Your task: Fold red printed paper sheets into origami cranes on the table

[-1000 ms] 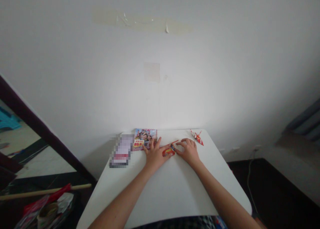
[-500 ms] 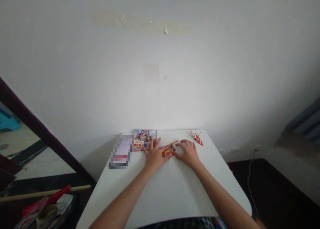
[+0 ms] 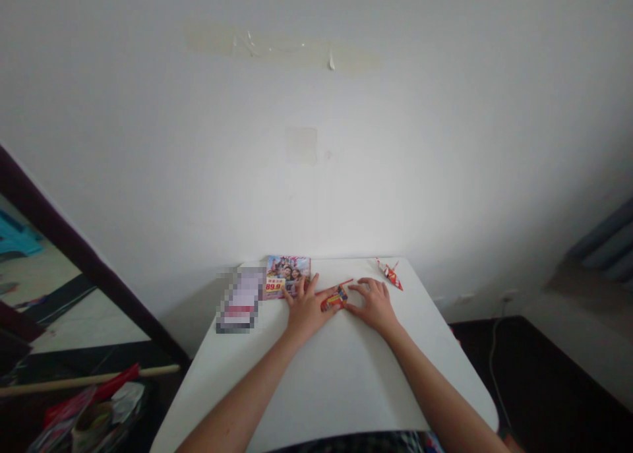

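Between my hands a small folded piece of red printed paper [image 3: 335,299] lies on the white table [image 3: 341,387]. My left hand [image 3: 304,311] rests with spread fingers at its left side. Its thumb lies along the paper's lower edge, and its other fingertips reach over the lower part of a colourful printed flyer [image 3: 281,270]. Curved at the folded paper's right end is my right hand [image 3: 376,304], thumb and forefinger apart, the thumb tip at the paper's corner. Beyond it, near the far right corner, stands a red and white folded paper crane [image 3: 390,273].
A phone-like object [image 3: 241,301], blurred by pixels, lies at the table's left. The white wall [image 3: 346,196] rises behind the table. On the floor to the left are a wooden stick [image 3: 99,379] and a bin with rubbish [image 3: 91,420]. A cable [image 3: 493,361] hangs at the right.
The whole view has shifted very slightly. Both hands and the folded paper keep almost the same positions.
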`<act>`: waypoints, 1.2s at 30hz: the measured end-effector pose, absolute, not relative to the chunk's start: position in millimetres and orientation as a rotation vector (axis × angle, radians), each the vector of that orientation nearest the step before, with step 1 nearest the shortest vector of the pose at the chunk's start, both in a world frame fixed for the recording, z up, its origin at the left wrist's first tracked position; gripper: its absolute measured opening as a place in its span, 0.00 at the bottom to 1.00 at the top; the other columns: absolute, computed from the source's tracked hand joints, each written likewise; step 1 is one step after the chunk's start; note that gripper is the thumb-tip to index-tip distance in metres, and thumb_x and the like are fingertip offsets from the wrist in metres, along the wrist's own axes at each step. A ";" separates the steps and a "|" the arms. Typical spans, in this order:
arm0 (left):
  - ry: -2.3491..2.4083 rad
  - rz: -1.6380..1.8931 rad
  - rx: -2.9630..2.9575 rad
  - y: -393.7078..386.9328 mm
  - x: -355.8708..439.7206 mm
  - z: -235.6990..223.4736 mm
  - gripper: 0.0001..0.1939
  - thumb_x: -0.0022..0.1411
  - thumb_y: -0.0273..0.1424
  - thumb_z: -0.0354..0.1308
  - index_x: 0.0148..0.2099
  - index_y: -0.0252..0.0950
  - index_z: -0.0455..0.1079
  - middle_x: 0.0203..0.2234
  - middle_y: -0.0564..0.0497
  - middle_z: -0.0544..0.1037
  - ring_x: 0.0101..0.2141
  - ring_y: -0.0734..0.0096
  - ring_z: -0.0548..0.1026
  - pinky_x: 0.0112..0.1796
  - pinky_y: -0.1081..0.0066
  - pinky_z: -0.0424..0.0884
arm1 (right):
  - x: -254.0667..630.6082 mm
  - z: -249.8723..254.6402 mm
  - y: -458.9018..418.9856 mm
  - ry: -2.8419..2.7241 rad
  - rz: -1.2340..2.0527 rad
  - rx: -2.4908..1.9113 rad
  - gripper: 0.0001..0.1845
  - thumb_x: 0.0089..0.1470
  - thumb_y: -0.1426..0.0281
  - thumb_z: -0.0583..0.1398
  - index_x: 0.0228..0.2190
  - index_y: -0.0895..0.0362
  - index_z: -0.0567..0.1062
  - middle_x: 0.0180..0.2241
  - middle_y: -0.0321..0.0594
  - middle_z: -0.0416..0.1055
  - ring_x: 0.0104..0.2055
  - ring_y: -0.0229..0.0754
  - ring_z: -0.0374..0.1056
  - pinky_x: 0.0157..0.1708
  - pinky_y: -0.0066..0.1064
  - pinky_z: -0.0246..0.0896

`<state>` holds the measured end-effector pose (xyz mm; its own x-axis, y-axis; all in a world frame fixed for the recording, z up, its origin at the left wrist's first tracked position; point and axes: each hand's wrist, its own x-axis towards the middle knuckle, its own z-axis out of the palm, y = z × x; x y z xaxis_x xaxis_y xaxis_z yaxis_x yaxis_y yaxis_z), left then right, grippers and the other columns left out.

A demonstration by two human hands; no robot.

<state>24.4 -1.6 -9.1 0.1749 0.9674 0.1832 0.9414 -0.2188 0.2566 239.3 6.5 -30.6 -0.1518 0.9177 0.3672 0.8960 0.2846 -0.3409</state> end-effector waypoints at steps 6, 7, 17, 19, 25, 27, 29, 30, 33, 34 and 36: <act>1.870 0.409 2.389 -0.1 22.4 -9.9 0.25 0.61 0.58 0.52 0.61 0.73 0.62 0.71 0.59 0.54 0.69 0.39 0.44 0.58 0.23 0.33 | 239.8 -33.4 11.8 -2.006 0.071 -1.654 0.20 0.56 0.54 0.64 0.50 0.43 0.78 0.54 0.43 0.68 0.57 0.50 0.63 0.61 0.48 0.49; 1.860 0.399 2.393 -0.3 22.4 -9.2 0.25 0.61 0.57 0.52 0.60 0.74 0.62 0.71 0.60 0.54 0.70 0.39 0.43 0.58 0.23 0.32 | 239.3 -33.5 12.2 -1.993 0.062 -1.659 0.19 0.58 0.55 0.63 0.50 0.45 0.78 0.54 0.43 0.68 0.57 0.50 0.63 0.61 0.47 0.49; 1.841 0.375 2.410 -2.0 22.0 -6.5 0.24 0.60 0.57 0.53 0.59 0.73 0.64 0.70 0.61 0.56 0.70 0.39 0.44 0.59 0.25 0.29 | 235.5 -26.4 15.0 -1.915 0.004 -1.722 0.11 0.62 0.63 0.59 0.43 0.48 0.80 0.50 0.44 0.68 0.54 0.48 0.63 0.56 0.40 0.55; 1.834 0.395 2.416 -0.8 21.6 -8.9 0.24 0.60 0.57 0.53 0.59 0.74 0.64 0.70 0.61 0.56 0.70 0.40 0.44 0.59 0.24 0.29 | 234.5 -24.5 15.8 -1.908 -0.002 -1.735 0.11 0.62 0.64 0.59 0.42 0.49 0.80 0.49 0.45 0.68 0.54 0.48 0.63 0.56 0.39 0.55; 1.814 0.437 2.409 0.2 21.4 -11.7 0.24 0.60 0.56 0.54 0.59 0.72 0.66 0.69 0.59 0.58 0.69 0.38 0.44 0.59 0.24 0.28 | 233.4 -22.2 15.8 -1.885 -0.016 -1.768 0.10 0.60 0.63 0.60 0.41 0.48 0.80 0.47 0.44 0.69 0.53 0.49 0.63 0.54 0.39 0.56; 1.813 0.434 2.406 -0.3 21.6 -10.6 0.24 0.60 0.57 0.54 0.59 0.72 0.65 0.69 0.60 0.57 0.70 0.39 0.44 0.59 0.25 0.28 | 234.1 -23.0 15.7 -1.884 -0.014 -1.768 0.09 0.59 0.62 0.61 0.40 0.48 0.80 0.47 0.43 0.69 0.53 0.49 0.63 0.54 0.40 0.56; 1.822 0.416 2.394 -0.9 22.0 -9.0 0.24 0.60 0.57 0.54 0.59 0.72 0.65 0.70 0.60 0.57 0.70 0.40 0.43 0.60 0.26 0.28 | 234.9 -24.0 15.5 -1.896 -0.011 -1.762 0.10 0.58 0.62 0.62 0.41 0.47 0.80 0.47 0.42 0.69 0.53 0.49 0.63 0.54 0.40 0.56; 1.828 0.405 2.389 -1.1 22.2 -8.3 0.24 0.60 0.57 0.54 0.59 0.72 0.65 0.70 0.60 0.57 0.70 0.40 0.43 0.60 0.27 0.28 | 235.1 -24.5 15.2 -1.905 -0.010 -1.757 0.10 0.58 0.62 0.62 0.41 0.47 0.80 0.47 0.42 0.69 0.53 0.49 0.63 0.54 0.40 0.56; 1.840 0.380 2.388 -1.2 22.3 -7.4 0.25 0.60 0.57 0.54 0.60 0.71 0.65 0.70 0.61 0.56 0.70 0.39 0.43 0.60 0.27 0.27 | 235.4 -25.1 13.9 -1.926 -0.002 -1.740 0.12 0.58 0.62 0.62 0.43 0.47 0.79 0.49 0.43 0.69 0.54 0.49 0.63 0.55 0.41 0.56; 1.843 0.375 2.392 -1.1 22.2 -7.6 0.25 0.60 0.57 0.54 0.60 0.72 0.64 0.70 0.60 0.56 0.70 0.39 0.43 0.60 0.26 0.28 | 235.3 -24.8 13.3 -1.928 0.003 -1.739 0.12 0.58 0.62 0.62 0.44 0.47 0.79 0.49 0.43 0.69 0.54 0.49 0.63 0.56 0.41 0.56; 1.847 0.377 2.402 -0.9 21.7 -8.7 0.25 0.60 0.57 0.54 0.60 0.73 0.63 0.70 0.60 0.56 0.70 0.39 0.44 0.59 0.25 0.28 | 235.1 -24.0 11.8 -1.931 0.015 -1.737 0.13 0.57 0.61 0.62 0.44 0.47 0.79 0.50 0.43 0.69 0.55 0.49 0.63 0.56 0.42 0.56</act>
<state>21.7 -0.9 -8.7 0.2391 0.9608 0.1403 0.9389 -0.2656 0.2188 235.1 11.8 -24.0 -0.0256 0.9255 0.3780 0.9196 0.1701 -0.3542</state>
